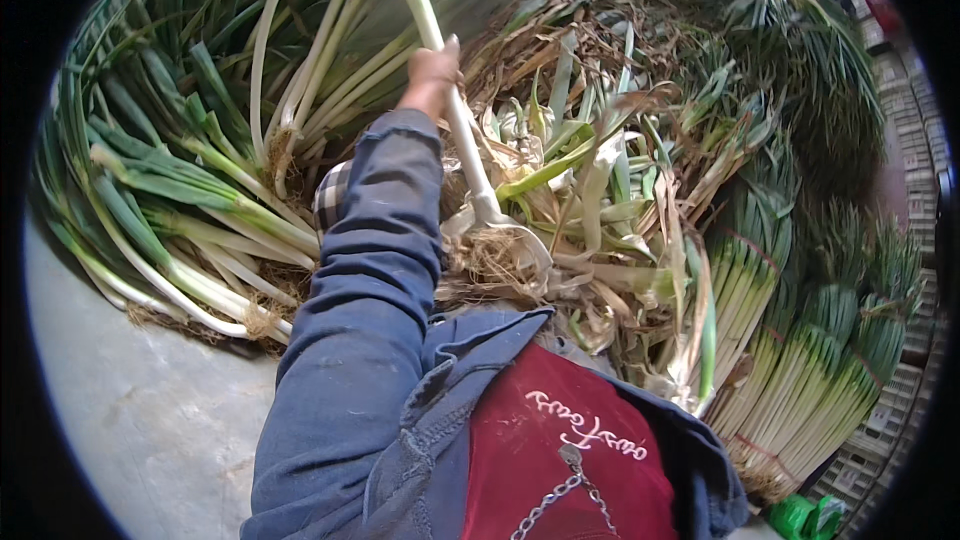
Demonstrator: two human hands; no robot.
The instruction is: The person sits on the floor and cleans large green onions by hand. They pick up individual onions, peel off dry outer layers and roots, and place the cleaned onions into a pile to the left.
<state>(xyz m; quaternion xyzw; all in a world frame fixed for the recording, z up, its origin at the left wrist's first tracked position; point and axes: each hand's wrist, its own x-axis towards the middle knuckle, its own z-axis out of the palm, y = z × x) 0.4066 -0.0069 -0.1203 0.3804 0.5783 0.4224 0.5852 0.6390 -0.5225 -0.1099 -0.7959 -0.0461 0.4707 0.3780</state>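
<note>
My left hand (433, 76) is wrapped around the white shaft of a large leek-like green onion (468, 142). Its green leaves point away from me at the top of the view. The root end hangs towards my chest, where a tuft of brown roots (491, 251) and a loose, peeled-back pale outer layer (534, 244) show. Under and beside it lies a heap of stripped leaves and dry skins (600, 202). My right hand is out of view.
Untrimmed green onions (217, 240) with roots lie piled on the left, over a concrete floor (150, 420). Tied bundles of cleaned onions (802, 382) stand at the right. Behind them are stacked plastic crates (904, 142). A green plastic item (806, 517) lies at lower right.
</note>
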